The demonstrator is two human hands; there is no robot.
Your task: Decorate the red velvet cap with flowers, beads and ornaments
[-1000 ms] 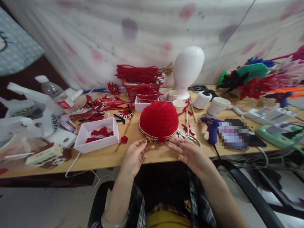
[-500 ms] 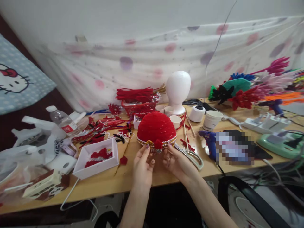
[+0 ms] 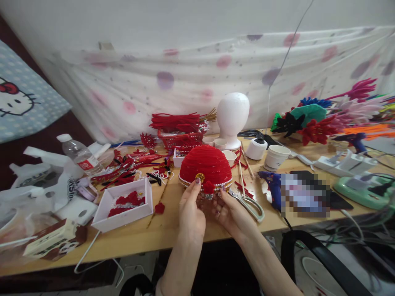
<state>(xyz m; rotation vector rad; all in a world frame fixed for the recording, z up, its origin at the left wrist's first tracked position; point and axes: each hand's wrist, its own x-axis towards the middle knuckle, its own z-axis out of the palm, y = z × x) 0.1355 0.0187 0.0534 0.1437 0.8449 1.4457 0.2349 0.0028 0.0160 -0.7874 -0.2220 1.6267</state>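
Note:
A red domed cap, wound in fuzzy strips, is held between my two hands over the table's front part. Pearl beads run along its rim, and a red flower sits at the front. My left hand grips the rim at left, its thumb against a round gold ornament just above the beads. At the right of the flower, my right hand pinches the rim with the thumb in front. The fingers under the cap are partly hidden. Scissors lie right beside my right hand.
To the left stand a white box of red pieces and a plastic bottle. Behind are a red basket and a white foam head. A blue glue gun, paper cup and power strip are at right.
The cap has turned slightly, and the gold ornament now shows higher and further right. My left hand has shifted a little right and upward with it. My right hand keeps its hold.

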